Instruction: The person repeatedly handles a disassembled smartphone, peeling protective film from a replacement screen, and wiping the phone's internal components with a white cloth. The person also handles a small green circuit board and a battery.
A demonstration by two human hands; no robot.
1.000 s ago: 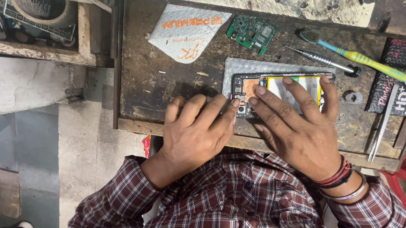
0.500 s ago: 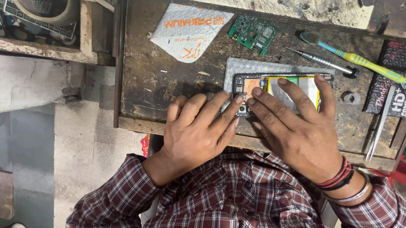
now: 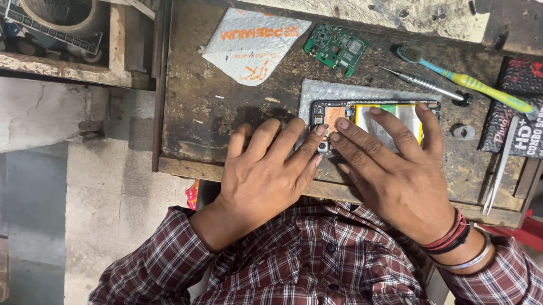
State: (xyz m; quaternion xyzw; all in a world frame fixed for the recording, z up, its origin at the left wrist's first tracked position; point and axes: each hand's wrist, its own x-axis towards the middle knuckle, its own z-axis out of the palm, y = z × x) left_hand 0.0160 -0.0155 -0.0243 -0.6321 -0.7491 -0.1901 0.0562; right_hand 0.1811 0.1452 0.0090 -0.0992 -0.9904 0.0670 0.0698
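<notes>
A: In the head view, where was the opened phone (image 3: 367,122)?

B: It lay back-off on a grey padded sheet (image 3: 328,92) on the worn wooden bench (image 3: 216,122), just past the centre toward 1 o'clock. Its yellow battery and bare inner parts faced up.

A: And the hands?

B: The left hand (image 3: 263,171) lay flat at 6 o'clock, fingers together, its fingertips touching the phone's near left corner. The right hand (image 3: 399,175) was spread over the phone, fingers apart, pressing on the battery and frame. Neither was clamped round anything; both only rested and pressed.

A: What could have gone wrong?

B: I judged that a hard push on the battery could have bent or dented it. The padded sheet could have let the phone slide, so a fingertip might have slipped onto the small parts at the left end.

A: Anything nearby at risk?

B: A green circuit board (image 3: 336,48) lay loose at 12 o'clock, a screwdriver (image 3: 422,84) and a yellow-handled brush (image 3: 467,81) toward 2 o'clock, tweezers (image 3: 499,167) at 3 o'clock. A careless sweep of the right forearm could have knocked those off the bench.
</notes>
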